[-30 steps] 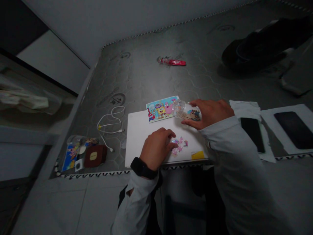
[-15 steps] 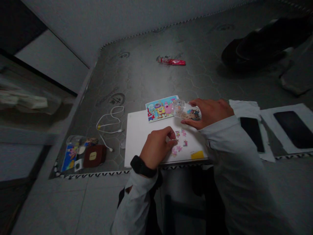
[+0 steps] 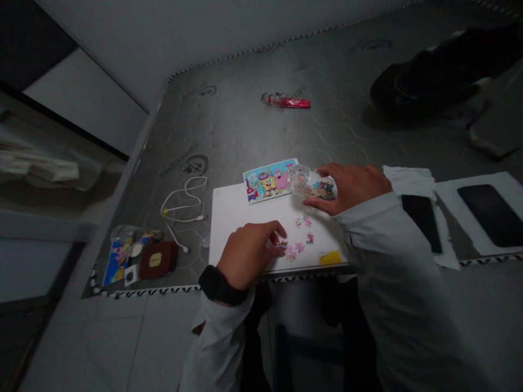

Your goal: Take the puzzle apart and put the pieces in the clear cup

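Observation:
My right hand is closed around a clear plastic bottle that lies tilted on its side, with small jigsaw pieces inside. My left hand pinches a jigsaw piece low over the white board. Several pink jigsaw pieces lie loose on the board, just right of my left fingertips. A colourful cartoon picture card rests across the board's far edge, partly behind the bottle's mouth.
On the left are a white cable, a dark red box and a bagged picture card. A red packet lies farther back. Two dark phones rest at right. A dark bag-like object stands behind them. A yellow label marks the board.
My left hand has moved left and slightly toward me with the jigsaw piece, away from the upper loose pieces. My right hand and the bottle have hardly moved.

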Demonstrator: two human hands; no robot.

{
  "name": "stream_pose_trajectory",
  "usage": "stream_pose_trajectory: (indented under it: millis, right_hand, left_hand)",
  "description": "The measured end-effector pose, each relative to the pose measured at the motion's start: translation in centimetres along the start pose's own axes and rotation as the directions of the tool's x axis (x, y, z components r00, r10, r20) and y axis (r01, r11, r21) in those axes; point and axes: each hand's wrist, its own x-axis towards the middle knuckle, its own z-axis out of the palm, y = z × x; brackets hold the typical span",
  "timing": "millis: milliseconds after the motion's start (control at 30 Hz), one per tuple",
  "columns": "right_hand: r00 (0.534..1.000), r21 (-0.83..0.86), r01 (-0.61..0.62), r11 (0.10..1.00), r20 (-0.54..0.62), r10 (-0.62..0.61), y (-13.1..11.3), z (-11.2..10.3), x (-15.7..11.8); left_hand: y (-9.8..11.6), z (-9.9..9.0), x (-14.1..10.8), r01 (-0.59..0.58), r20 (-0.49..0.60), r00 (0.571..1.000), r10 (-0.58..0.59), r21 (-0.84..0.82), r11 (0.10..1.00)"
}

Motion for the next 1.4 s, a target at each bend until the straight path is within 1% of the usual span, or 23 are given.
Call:
stream_pose_trajectory:
  millis: [133, 233, 333, 433, 533, 633, 767, 833, 1000, 1167, 1400]
  right_hand:
    - [1.0, 0.016, 0.005, 1.0, 0.012, -0.006, 0.1, 0.0, 0.1]
    - [1.0, 0.032, 0.028, 0.999, 0.005, -0.028, 0.3, 0.1, 0.1]
    - [1.0, 0.014, 0.016, 1.0, -0.005, -0.016, 0.3, 0.2, 0.0]
    - [1.0, 0.016, 0.024, 1.0, -0.011, -0.024, 0.3, 0.1, 0.0]
    - [0.999, 0.04, 0.046, 0.998, 0.014, -0.047, 0.4, -0.1, -0.1]
    - [0.999, 0.048, 0.045, 0.998, 0.019, -0.046, 0.5, -0.2, -0.1]
    - [0.998, 0.039, 0.054, 0.998, -0.018, -0.054, 0.3, -0.2, -0.2]
    - [0.999, 0.026, 0.036, 0.999, -0.019, -0.035, 0.3, -0.1, -0.1]
    - [1.0, 0.026, 0.03, 0.999, 0.004, -0.03, 0.3, 0.0, 0.0]
    - [1.0, 0.012, 0.028, 1.0, 0.0, -0.028, 0.3, 0.0, -0.1]
    - [1.0, 0.015, 0.02, 1.0, 0.007, -0.02, 0.3, 0.0, -0.1]
  left_hand:
    - [0.2, 0.2, 0.3, -0.039, 0.031, 0.999, 0.039, 0.024, 0.999]
    - [0.0, 0.5, 0.9, -0.052, 0.025, 0.998, 0.051, 0.024, 0.998]
    - [-0.4, 0.6, 1.2, -0.059, 0.017, 0.998, 0.059, 0.014, 0.998]
    - [-0.8, 0.6, 1.2, -0.059, -0.017, 0.998, 0.06, 0.04, 0.997]
    - [-1.1, 0.6, 1.1, -0.056, -0.076, 0.995, 0.059, 0.048, 0.997]
    - [-1.1, 0.5, 1.1, -0.036, -0.112, 0.993, 0.036, 0.009, 0.999]
    - [-1.0, 0.4, 1.1, 0.027, -0.122, 0.992, -0.033, -0.053, 0.998]
    - [-1.0, 0.3, 1.1, 0.038, -0.127, 0.991, -0.047, -0.072, 0.997]
    - [-0.9, 0.1, 1.0, -0.002, -0.181, 0.983, -0.022, -0.129, 0.992]
    - [-0.9, -0.1, 0.9, -0.024, -0.187, 0.982, 0.001, -0.124, 0.992]
    - [-1.4, -0.4, 0.8, 0.016, -0.207, 0.977, -0.041, -0.122, 0.992]
